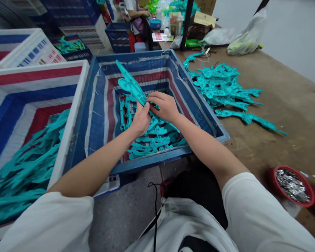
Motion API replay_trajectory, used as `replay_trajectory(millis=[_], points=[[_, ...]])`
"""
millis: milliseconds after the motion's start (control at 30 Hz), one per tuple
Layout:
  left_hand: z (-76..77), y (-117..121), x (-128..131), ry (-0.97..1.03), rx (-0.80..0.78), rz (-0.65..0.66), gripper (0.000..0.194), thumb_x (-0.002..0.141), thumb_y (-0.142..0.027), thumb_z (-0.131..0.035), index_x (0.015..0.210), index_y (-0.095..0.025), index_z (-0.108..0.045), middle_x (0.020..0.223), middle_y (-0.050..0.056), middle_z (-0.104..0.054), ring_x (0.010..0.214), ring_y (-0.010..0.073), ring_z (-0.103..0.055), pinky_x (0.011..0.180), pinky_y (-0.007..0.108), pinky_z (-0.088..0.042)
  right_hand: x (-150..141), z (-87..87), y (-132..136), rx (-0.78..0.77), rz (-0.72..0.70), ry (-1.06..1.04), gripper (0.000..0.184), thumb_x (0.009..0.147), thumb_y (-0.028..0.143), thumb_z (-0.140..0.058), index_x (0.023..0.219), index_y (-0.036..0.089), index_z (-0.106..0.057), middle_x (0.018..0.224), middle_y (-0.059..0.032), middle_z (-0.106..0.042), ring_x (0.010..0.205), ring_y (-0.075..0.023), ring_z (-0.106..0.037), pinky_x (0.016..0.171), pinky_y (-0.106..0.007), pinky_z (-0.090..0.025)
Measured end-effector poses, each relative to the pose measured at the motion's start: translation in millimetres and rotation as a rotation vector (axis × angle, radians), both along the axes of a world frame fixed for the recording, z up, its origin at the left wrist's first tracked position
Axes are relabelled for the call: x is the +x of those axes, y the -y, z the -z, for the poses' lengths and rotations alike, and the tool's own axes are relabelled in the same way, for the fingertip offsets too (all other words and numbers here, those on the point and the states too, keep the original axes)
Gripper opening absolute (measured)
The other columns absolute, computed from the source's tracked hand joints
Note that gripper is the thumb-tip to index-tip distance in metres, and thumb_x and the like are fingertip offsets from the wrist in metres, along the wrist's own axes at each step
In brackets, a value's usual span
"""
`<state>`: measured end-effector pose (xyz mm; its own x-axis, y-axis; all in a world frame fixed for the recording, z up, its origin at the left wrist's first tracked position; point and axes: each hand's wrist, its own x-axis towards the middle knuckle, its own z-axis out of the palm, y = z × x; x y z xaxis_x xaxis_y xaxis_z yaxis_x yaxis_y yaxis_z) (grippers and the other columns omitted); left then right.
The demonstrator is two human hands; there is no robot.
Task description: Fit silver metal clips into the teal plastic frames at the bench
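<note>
I have the left hand closed around the lower end of a long, flat teal plastic piece, while the right hand bends its fingers against that same end; whether those fingertips grip it I cannot tell from here. The piece slants up over a blue plastic crate lined with red, white and blue striped sheeting, above teal plastic parts lying inside. To the right, a heap of similar teal pieces covers part of a brown tabletop. Beyond, a white paper sheet carries red print, too blurred for me to read
</note>
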<state>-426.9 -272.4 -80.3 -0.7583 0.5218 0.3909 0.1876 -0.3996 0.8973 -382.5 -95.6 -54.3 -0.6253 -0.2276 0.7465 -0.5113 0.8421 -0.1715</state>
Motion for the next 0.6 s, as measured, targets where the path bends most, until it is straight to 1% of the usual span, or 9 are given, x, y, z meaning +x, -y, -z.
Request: replay_trajectory(millis=[67, 133, 233, 300, 367, 500, 567, 600], points=[[-5.6, 1.2, 5.5, 0.029, 0.016, 0.03, 0.099, 0.106, -0.099, -0.083, 0.186, -0.048, -0.055, 0.198, 0.005, -0.059, 0.195, 0.0337, -0.045, 0.164, 0.055, -0.037, -0.9, -1.8, 0.3, 0.057, 0.018, -0.018, 0.053, 0.14, 0.04, -0.042, 0.144, 0.022, -0.092, 0.145, -0.0151, -0.089, 0.132, -0.0294, -0.085, 0.111, -0.043, -0.066], [-9.4, 2.7, 8.2, 0.052, 0.026, 0.061, 0.097, 0.105, -0.097, -0.088, 0.184, -0.049, -0.059, 0.196, 0.007, -0.062, 0.193, 0.0349, -0.048, 0.16, 0.058, -0.044, -0.9, -6.0, -0.6, 0.109, 0.052, -0.006, 0.056, 0.141, 0.037, -0.037, 0.143, 0.022, -0.091, 0.146, -0.0149, -0.089, 0.13, -0.0302, -0.084, 0.109, -0.046, -0.064], [-11.5, 5.2, 7.6, 0.109, 0.03, 0.107, 0.092, 0.103, -0.089, -0.099, 0.177, -0.046, -0.064, 0.187, 0.009, -0.07, 0.186, 0.0377, -0.058, 0.152, 0.061, -0.056, 2.3, -15.9, -4.2, 0.159, 0.1, 0.073, 0.049, 0.14, 0.032, -0.04, 0.143, 0.025, -0.088, 0.148, -0.0135, -0.088, 0.135, -0.0335, -0.079, 0.114, -0.052, -0.058], [-11.8, 6.8, 5.1, 0.153, 0.036, 0.127, 0.089, 0.099, -0.083, -0.107, 0.169, -0.043, -0.07, 0.18, 0.01, -0.076, 0.177, 0.0384, -0.068, 0.145, 0.059, -0.063, 5.5, -22.7, -6.5, 0.174, 0.107, 0.14, 0.043, 0.139, 0.032, -0.044, 0.141, 0.026, -0.086, 0.149, -0.0129, -0.087, 0.142, -0.0351, -0.074, 0.119, -0.054, -0.056], [-12.0, 8.3, 2.2, 0.184, 0.05, 0.141, 0.085, 0.095, -0.079, -0.112, 0.16, -0.04, -0.074, 0.171, 0.009, -0.081, 0.167, 0.0374, -0.077, 0.139, 0.056, -0.069, 7.8, -27.3, -7.1, 0.181, 0.101, 0.181, 0.04, 0.14, 0.033, -0.044, 0.139, 0.026, -0.084, 0.151, -0.0128, -0.085, 0.147, -0.0353, -0.071, 0.122, -0.055, -0.055], [-10.5, 11.4, -3.2, 0.197, 0.069, 0.145, 0.076, 0.095, -0.075, -0.114, 0.149, -0.037, -0.077, 0.153, 0.007, -0.089, 0.151, 0.0337, -0.085, 0.13, 0.052, -0.074, 6.1, -29.4, -6.7, 0.151, 0.073, 0.174, 0.043, 0.141, 0.037, -0.038, 0.141, 0.026, -0.08, 0.154, -0.0116, -0.082, 0.151, -0.0342, -0.069, 0.133, -0.059, -0.054], [-7.5, 12.9, -6.0, 0.21, 0.066, 0.141, 0.072, 0.095, -0.073, -0.115, 0.143, -0.034, -0.077, 0.147, 0.007, -0.09, 0.149, 0.0339, -0.086, 0.129, 0.052, -0.075, 3.5, -30.0, -11.6, 0.076, 0.063, 0.136, 0.046, 0.141, 0.04, -0.035, 0.141, 0.026, -0.079, 0.153, -0.0127, -0.081, 0.151, -0.034, -0.07, 0.136, -0.061, -0.055], [-5.4, 13.6, -7.4, 0.223, 0.054, 0.142, 0.071, 0.093, -0.072, -0.116, 0.138, -0.033, -0.077, 0.145, 0.007, -0.091, 0.15, 0.0349, -0.086, 0.129, 0.053, -0.076, 2.4, -30.8, -16.1, 0.009, 0.072, 0.105, 0.048, 0.142, 0.042, -0.033, 0.141, 0.025, -0.078, 0.153, -0.0137, -0.081, 0.151, -0.0339, -0.071, 0.138, -0.061, -0.055]])
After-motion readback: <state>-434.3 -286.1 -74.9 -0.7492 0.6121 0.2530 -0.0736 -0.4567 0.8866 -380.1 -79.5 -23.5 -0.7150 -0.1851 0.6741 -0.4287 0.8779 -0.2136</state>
